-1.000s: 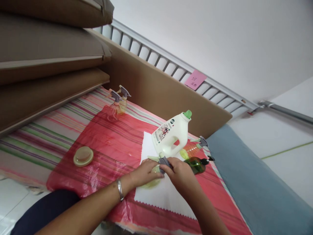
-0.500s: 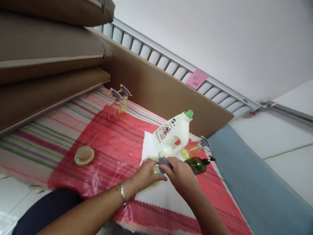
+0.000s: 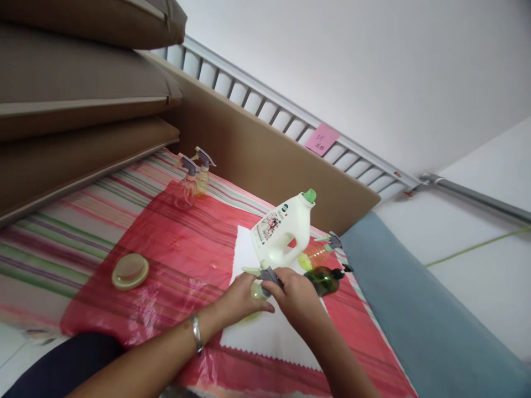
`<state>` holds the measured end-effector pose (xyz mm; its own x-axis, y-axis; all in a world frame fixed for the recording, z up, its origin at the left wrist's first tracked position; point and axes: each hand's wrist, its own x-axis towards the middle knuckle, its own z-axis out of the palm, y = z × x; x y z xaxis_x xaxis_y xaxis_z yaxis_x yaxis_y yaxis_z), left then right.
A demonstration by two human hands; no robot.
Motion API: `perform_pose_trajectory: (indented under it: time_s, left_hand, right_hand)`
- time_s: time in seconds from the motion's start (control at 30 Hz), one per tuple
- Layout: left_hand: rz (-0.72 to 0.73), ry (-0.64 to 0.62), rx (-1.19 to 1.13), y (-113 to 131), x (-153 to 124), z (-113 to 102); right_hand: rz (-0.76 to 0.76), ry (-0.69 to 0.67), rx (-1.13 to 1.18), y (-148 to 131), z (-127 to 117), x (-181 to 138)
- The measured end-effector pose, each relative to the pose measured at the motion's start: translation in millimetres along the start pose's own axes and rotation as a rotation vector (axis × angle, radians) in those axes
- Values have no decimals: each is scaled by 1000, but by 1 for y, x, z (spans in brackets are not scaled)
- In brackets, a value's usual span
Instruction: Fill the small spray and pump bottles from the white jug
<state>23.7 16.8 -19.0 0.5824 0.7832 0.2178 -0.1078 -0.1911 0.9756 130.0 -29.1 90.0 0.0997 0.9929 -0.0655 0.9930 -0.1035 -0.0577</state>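
My left hand point(image 3: 238, 301) is wrapped around a small pale green spray bottle point(image 3: 254, 292) that stands on a white cloth point(image 3: 274, 334). My right hand point(image 3: 292, 293) grips the bottle's grey trigger head point(image 3: 267, 275) from above. Just behind my hands stands a white detergent jug point(image 3: 279, 235) with a green cap. A dark green bottle point(image 3: 326, 279) lies on its side to the right of my right hand.
A red plastic sheet point(image 3: 182, 249) covers a striped cloth. On it lie a round pale lid point(image 3: 130, 271), two spray bottles point(image 3: 193, 174) at the far left and another spray bottle point(image 3: 321, 251) behind the dark one. Brown cushions stack at the left; a brown board stands behind.
Both hands stay on the small spray bottle with little movement. The view has shifted slightly, so everything sits a bit further left.
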Motion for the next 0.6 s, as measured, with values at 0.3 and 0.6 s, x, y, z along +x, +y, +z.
perform_pose_trajectory:
  time_s: [0.3, 0.6]
  left_hand:
    - [22, -55, -38, -11, 4, -1]
    - [39, -182, -94, -6, 7, -10]
  right_hand:
    - [44, 7, 34, -3, -4, -1]
    - [54, 16, 65, -4, -5, -4]
